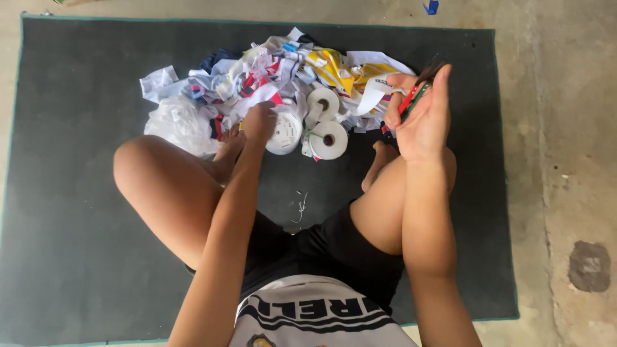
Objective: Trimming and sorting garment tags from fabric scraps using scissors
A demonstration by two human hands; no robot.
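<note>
Holding a small bunch of red and green strips (413, 97) in my right hand (421, 119), fingers shut tight so they stay put. At ten o'clock from it, my left hand (258, 122) reaches down, fingers curled onto the white plastic spool (285, 132). Two white tape rolls (328, 122) sit beside it. Behind, at twelve o'clock, lies the colourful pile of cloth scraps (270, 64) on the dark grey mat (77, 193).

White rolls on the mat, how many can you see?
3: one roll under the left hand, one behind it by the scrap pile, one in front. More may be buried.
</note>
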